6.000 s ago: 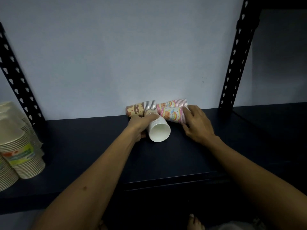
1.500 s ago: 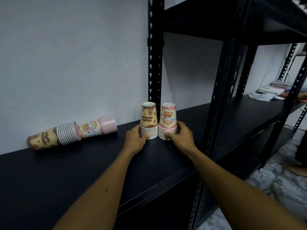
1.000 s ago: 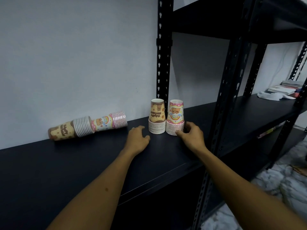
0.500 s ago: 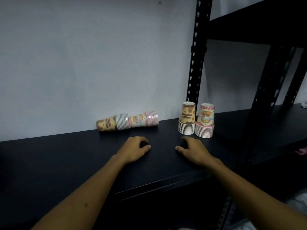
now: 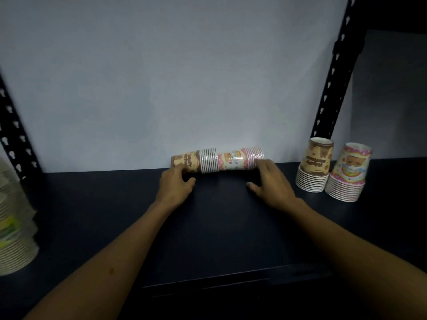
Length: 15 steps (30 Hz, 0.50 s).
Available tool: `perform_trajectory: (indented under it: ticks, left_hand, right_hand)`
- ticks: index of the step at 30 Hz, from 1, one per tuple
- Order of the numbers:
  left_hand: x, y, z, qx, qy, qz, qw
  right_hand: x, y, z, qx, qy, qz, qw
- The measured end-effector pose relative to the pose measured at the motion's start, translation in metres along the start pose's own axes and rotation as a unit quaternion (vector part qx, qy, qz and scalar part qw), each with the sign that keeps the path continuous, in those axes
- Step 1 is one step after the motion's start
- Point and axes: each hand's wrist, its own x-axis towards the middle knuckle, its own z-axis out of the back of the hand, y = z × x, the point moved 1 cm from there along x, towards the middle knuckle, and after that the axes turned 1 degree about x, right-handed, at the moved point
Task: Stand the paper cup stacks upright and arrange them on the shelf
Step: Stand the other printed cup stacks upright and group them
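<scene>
Two paper cup stacks lie end to end on their sides against the back wall: a brown cup stack (image 5: 196, 160) on the left and a pink cup stack (image 5: 239, 158) on the right. My left hand (image 5: 176, 184) curls its fingers round the brown stack's left end, thumb below it. My right hand (image 5: 272, 183) touches the pink stack's right end with its fingertips, thumb spread on the shelf (image 5: 219, 227). Farther right, an upright brown stack (image 5: 315, 167) and an upright pink stack (image 5: 349, 173) stand mouth down, side by side.
Tall stacks of white cups (image 5: 13, 227) lie at the left edge of the shelf. Black perforated uprights rise at the far left (image 5: 13, 135) and behind the standing stacks (image 5: 332, 77). The shelf's front edge (image 5: 231, 276) runs below my forearms.
The view has swung left from the two standing stacks. Both hands have moved back from the middle of the shelf to the ends of the lying stacks.
</scene>
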Motion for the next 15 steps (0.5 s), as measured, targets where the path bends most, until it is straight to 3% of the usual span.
perform_trajectory:
  ticks: [6, 11, 15]
  left_hand:
    - [0.023, 0.011, -0.005, 0.048, -0.045, 0.004, 0.998]
    - [0.037, 0.02, -0.01, 0.035, 0.002, 0.061, 0.997]
    - [0.042, 0.026, -0.014, 0.056, 0.026, 0.074, 0.995]
  right_hand:
    - [0.038, -0.012, -0.016, -0.092, -0.036, 0.032, 0.995]
    - [0.051, -0.017, -0.028, -0.107, -0.022, 0.071, 0.992]
    - [0.049, -0.016, -0.026, -0.064, -0.065, 0.093, 0.992]
